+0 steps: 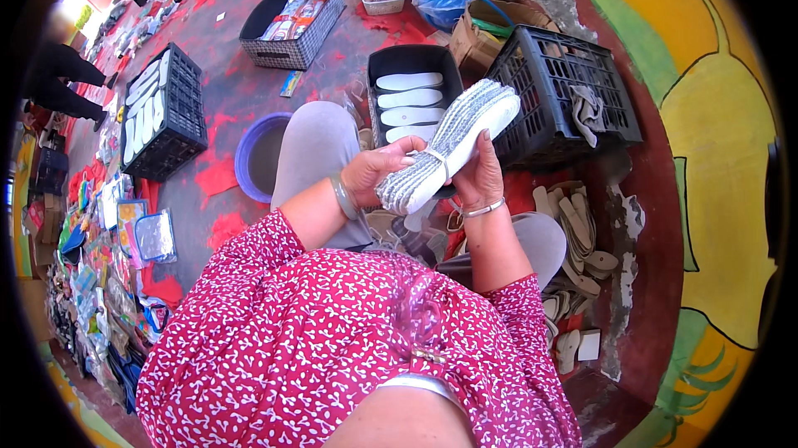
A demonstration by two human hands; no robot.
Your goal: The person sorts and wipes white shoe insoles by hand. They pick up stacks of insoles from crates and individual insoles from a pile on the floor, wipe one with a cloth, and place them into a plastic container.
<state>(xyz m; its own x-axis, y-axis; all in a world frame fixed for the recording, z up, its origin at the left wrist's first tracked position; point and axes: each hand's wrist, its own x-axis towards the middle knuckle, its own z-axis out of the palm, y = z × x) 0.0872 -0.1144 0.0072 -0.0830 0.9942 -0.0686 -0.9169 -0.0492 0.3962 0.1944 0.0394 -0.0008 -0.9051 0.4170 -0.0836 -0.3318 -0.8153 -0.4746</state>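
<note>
In front of me a thick bundle of insoles (pixel 462 134), white on the outer face with grey-and-white fleecy edges, is held up at a slant. A pale band (pixel 438 163) goes round its narrower middle. My left hand (pixel 382 172) grips the bundle's lower left part, thumb on top near the band. My right hand (pixel 478 175) is closed on its right side, with a fingertip on the white face. Right behind the bundle stands a dark bin (pixel 416 57) holding several white insoles (pixel 410 100) laid in a row; the bundle hides part of it.
A black crate (pixel 557 61) with a grey cloth (pixel 588 107) stands at the right, by the painted wall. Loose beige insoles (pixel 573 224) lie below it. Leftward are a purple basin (pixel 264 157), a patterned box (pixel 295 49) and a crate of insoles (pixel 179 128). A person (pixel 66 74) stands far left.
</note>
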